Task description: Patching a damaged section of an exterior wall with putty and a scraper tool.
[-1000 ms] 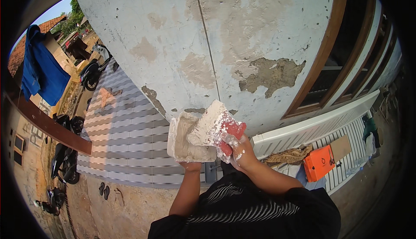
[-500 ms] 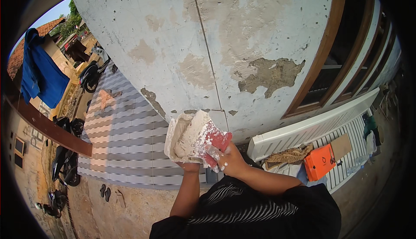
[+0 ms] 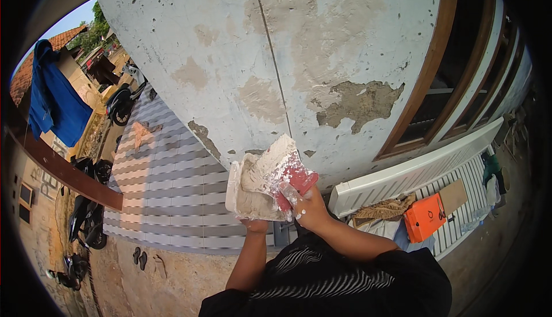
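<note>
My left hand (image 3: pixel 255 225) supports a whitish, plaster-smeared tub (image 3: pixel 232 189) from below, its fingers mostly hidden under it. Pale wet putty (image 3: pixel 260 203) coats the inside of the tub. My right hand (image 3: pixel 312 209) is closed round a red putty knife (image 3: pixel 301 178), spattered with white. The knife's broad blade, covered in putty, is tilted up over the tub's right side. White smears mark the fingers of that hand. Beyond the tub stands a pale blue wall (image 3: pixel 230 58) with beige filled patches and a bare grey-brown patch (image 3: pixel 359 105) where the paint has flaked off.
Brown-framed windows (image 3: pixel 428 81) run along the right. Below them lie a white slatted panel (image 3: pixel 402 170), an orange box (image 3: pixel 424 218) and cloths. Left are a tiled floor (image 3: pixel 172 202), a slanted brown post (image 3: pixel 75 173), a hanging blue cloth (image 3: pixel 57 101), sandals (image 3: pixel 140 258) and parked motorbikes (image 3: pixel 86 222).
The putty knife has lifted and shifted slightly right, its blade now pointing more upward. The tub has moved slightly right and down, and more of its inside shows.
</note>
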{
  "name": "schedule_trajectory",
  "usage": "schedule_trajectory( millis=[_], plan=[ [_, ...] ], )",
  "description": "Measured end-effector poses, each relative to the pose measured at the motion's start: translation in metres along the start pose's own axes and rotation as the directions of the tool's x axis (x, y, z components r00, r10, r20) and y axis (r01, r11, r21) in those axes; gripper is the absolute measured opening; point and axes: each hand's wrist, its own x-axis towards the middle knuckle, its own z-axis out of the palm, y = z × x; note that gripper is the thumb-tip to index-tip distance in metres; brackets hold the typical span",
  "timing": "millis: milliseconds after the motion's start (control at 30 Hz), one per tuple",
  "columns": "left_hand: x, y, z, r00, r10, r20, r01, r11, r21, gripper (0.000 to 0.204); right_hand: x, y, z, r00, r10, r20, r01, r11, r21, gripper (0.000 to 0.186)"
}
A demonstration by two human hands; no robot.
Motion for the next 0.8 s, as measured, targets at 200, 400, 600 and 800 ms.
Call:
schedule_trajectory(
  millis=[200,400,600,800],
  plan=[
    [-0.008,-0.015,-0.028,1.0,0.026,0.002,-0.026,0.987,0.16,0.101,-0.001,0.003,-0.002,0.994,0.084,0.077,-0.095,0.985,0.144,0.022],
    [-0.001,-0.004,-0.003,0.995,0.099,-0.019,-0.097,0.99,0.1,0.101,0.004,-0.01,-0.016,0.99,0.108,0.095,-0.124,0.976,0.182,0.026],
    [-0.005,-0.007,-0.02,0.937,-0.279,-0.21,0.243,0.953,-0.182,0.089,-0.013,0.006,-0.008,0.986,0.093,0.137,-0.1,0.994,0.043,0.023],
    [-0.024,-0.025,-0.058,0.998,-0.058,-0.036,0.056,0.998,-0.039,0.085,-0.012,-0.001,-0.018,0.954,0.233,0.19,-0.247,0.967,0.056,0.024]
  ],
)
